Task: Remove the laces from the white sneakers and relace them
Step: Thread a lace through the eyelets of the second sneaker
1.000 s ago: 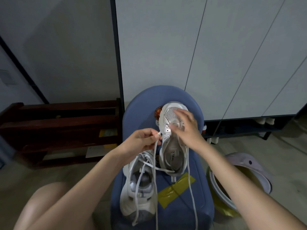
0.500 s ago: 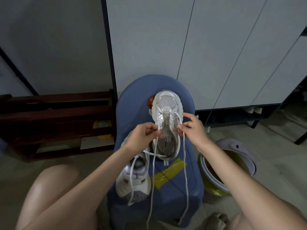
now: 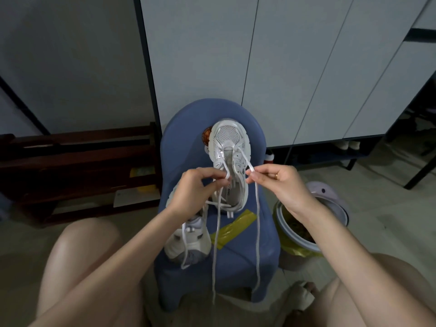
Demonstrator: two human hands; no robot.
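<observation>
White mesh covers the toe of the far sneaker, which lies on a blue stool with its long axis running away from the person, toe toward the grey cabinet doors and heel opening toward the camera. A second sneaker sits nearer and to the left on the same stool, partly hidden under the left forearm; its long axis runs roughly the same way, though which end faces the camera is hard to tell. One lace is threaded through the eyelets nearest the toe of the far sneaker, and its two strands come back toward the person. The left hand has thumb and fingers closed in a pinch on the left strand, just over the shoe's opening. The right hand pinches the right strand between thumb and forefinger, just beside the shoe's right edge; a ring shows on one finger. Below each pinch the strand hangs loose, down past the front of the stool. A yellow strip lies on the seat just below the far sneaker's heel. Right of the stool stands a bin with a yellow liner and a pale lid tipped open. Dark wooden shelving sits on the left. Bare knees frame the bottom of the view.
</observation>
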